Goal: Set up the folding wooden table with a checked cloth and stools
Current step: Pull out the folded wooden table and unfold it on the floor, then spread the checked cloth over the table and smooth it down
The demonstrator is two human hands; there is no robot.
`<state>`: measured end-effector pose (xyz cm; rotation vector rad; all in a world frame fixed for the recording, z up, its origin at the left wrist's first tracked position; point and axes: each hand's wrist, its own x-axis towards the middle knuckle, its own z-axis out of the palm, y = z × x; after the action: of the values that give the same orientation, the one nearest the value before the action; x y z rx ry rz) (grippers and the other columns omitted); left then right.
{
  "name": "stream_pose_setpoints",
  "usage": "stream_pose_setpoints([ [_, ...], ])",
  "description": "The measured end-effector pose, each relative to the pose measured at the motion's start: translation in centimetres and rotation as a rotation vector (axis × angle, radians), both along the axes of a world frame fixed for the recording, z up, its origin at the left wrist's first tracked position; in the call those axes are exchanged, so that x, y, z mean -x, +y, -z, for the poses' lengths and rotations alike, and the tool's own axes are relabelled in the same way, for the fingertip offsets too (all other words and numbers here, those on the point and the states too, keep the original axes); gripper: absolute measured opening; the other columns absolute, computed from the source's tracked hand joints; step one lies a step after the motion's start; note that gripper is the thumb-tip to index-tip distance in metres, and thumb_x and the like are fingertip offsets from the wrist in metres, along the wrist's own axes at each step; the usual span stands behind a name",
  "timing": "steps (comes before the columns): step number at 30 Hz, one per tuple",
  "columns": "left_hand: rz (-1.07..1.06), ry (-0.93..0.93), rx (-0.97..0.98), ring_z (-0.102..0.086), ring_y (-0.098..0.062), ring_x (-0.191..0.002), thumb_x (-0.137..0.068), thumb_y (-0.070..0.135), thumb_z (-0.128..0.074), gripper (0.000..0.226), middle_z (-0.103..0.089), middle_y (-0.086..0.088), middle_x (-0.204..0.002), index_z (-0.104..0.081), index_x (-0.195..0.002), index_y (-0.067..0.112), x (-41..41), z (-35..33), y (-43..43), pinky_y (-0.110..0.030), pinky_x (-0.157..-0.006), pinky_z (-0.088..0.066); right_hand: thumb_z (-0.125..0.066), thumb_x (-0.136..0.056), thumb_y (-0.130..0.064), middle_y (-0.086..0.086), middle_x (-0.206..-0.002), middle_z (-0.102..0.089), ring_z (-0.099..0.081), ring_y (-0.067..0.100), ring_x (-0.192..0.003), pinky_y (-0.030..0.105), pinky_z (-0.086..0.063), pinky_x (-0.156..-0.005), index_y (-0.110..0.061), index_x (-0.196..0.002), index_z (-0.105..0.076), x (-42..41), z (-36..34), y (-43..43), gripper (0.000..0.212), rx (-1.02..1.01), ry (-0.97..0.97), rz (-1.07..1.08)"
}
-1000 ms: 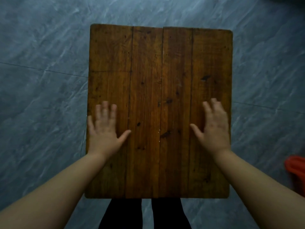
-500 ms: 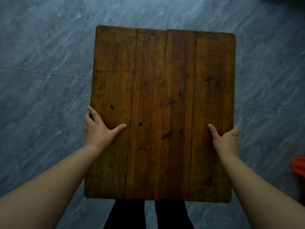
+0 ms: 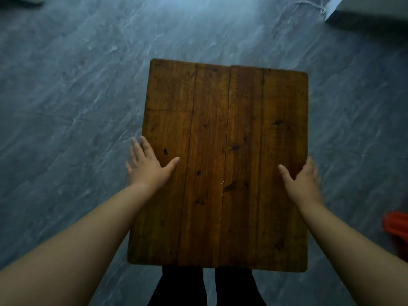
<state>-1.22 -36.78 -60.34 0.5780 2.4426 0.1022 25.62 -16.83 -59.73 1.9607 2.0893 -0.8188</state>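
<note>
The wooden table top, brown planks with dark knots, stands level in front of me above a grey floor. My left hand lies over its left edge with the fingers stretched out and apart, thumb on the top. My right hand grips the right edge, thumb on top and fingers curled down over the side. No cloth and no stool shows, except an orange object at the right edge of the view. The table's legs are hidden under the top.
Grey marbled floor tiles spread all around. An orange plastic object sits on the floor at the right. A pale box-like thing with a white cord lies at the far right. My dark-trousered legs stand just behind the table's near edge.
Both hands went from lying flat on the top to its side edges. The view has tilted up, showing more floor beyond the table. My left fingers have now spread out straighter.
</note>
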Motion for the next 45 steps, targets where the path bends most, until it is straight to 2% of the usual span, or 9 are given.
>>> stream_pose_setpoints([
  [5,0.201,0.176,-0.206,0.01,-0.026,-0.144,-0.09,0.063,-0.03,0.084,0.013,-0.008,-0.158,0.004,-0.15,0.016,2.9,-13.3,3.5,-0.049,-0.114,-0.002,-0.046,-0.091,-0.047,0.01,-0.156,-0.016,-0.012,0.022,-0.144,0.036,-0.014,-0.114,-0.011,-0.149,-0.013,6.7,-13.3,0.1,0.076,-0.164,0.216,-0.369],
  [12,0.384,0.585,-0.444,-0.033,-0.029,-0.136,-0.091,0.057,-0.036,0.067,-0.035,-0.012,-0.149,-0.039,-0.142,0.014,1.7,-38.9,0.1,-0.045,-0.105,-0.031,-0.05,-0.091,-0.044,0.008,-0.152,-0.027,-0.02,0.021,-0.141,0.032,-0.016,-0.114,-0.013,-0.146,-0.026,12.1,-35.2,-3.2,0.067,-0.391,0.482,-0.718],
  [15,0.304,0.668,-0.431,-0.026,-0.025,-0.139,-0.091,0.057,-0.036,0.065,-0.03,-0.008,-0.152,-0.035,-0.145,0.02,-1.5,-46.6,-4.0,-0.043,-0.11,-0.024,-0.049,-0.091,-0.045,0.007,-0.15,-0.032,-0.026,0.021,-0.139,0.032,-0.02,-0.113,-0.014,-0.146,-0.027,11.8,-43.0,-7.1,0.067,-0.462,0.573,-0.858],
  [21,0.062,0.74,-0.275,-0.005,-0.022,-0.145,-0.088,0.066,-0.012,0.074,-0.008,0.0,-0.159,-0.008,-0.15,0.027,-4.3,-56.4,-15.0,-0.047,-0.115,-0.004,-0.043,-0.091,-0.054,-0.001,-0.153,-0.027,-0.024,0.015,-0.139,0.029,-0.02,-0.112,-0.021,-0.148,-0.021,13.9,-54.9,-17.1,0.069,-0.519,0.63,-1.185],
  [26,-0.132,0.761,-0.231,0.003,-0.019,-0.145,-0.093,0.061,-0.018,0.067,0.0,0.003,-0.159,-0.005,-0.15,0.028,-2.5,-60.9,-28.0,-0.043,-0.116,-0.002,-0.042,-0.091,-0.053,-0.002,-0.153,-0.027,-0.024,0.014,-0.139,0.029,-0.021,-0.111,-0.022,-0.147,-0.022,19.1,-60.9,-28.8,0.067,-0.51,0.722,-1.36],
  [29,-0.247,0.785,-0.178,0.001,-0.019,-0.145,-0.094,0.059,-0.021,0.066,0.0,0.003,-0.159,-0.008,-0.15,0.028,-1.2,-62.3,-37.6,-0.044,-0.116,-0.003,-0.045,-0.09,-0.051,0.0,-0.148,-0.035,-0.032,0.016,-0.134,0.032,-0.028,-0.108,-0.019,-0.145,-0.027,23.2,-62.8,-37.7,0.066,-0.493,0.788,-1.484],
  [32,-0.376,0.815,-0.138,-0.002,-0.02,-0.145,-0.095,0.059,-0.023,0.066,-0.003,0.002,-0.159,-0.011,-0.15,0.026,-0.3,-63.1,-47.6,-0.043,-0.115,-0.005,-0.044,-0.09,-0.053,-0.001,-0.15,-0.032,-0.028,0.014,-0.137,0.033,-0.028,-0.111,-0.019,-0.147,-0.024,27.2,-63.6,-47.3,0.069,-0.475,0.834,-1.612],
  [39,-0.646,0.836,0.017,-0.006,-0.021,-0.144,-0.095,0.057,-0.024,0.066,-0.01,-0.001,-0.158,-0.012,-0.15,0.023,0.5,-61.8,-67.9,-0.044,-0.115,-0.008,-0.046,-0.091,-0.051,-0.002,-0.153,-0.026,-0.022,0.013,-0.14,0.029,-0.022,-0.113,-0.019,-0.148,-0.021,33.9,-61.7,-67.8,0.07,-0.329,0.867,-1.838],
  [45,-0.738,0.761,0.08,-0.007,-0.02,-0.144,-0.093,0.059,-0.022,0.069,-0.01,0.0,-0.158,-0.008,-0.15,0.024,1.9,-58.0,-76.9,-0.043,-0.116,-0.011,-0.048,-0.092,-0.043,-0.002,-0.152,-0.027,-0.022,0.013,-0.139,0.025,-0.019,-0.111,-0.018,-0.147,-0.024,38.1,-58.1,-77.4,0.065,-0.227,0.834,-1.962],
])
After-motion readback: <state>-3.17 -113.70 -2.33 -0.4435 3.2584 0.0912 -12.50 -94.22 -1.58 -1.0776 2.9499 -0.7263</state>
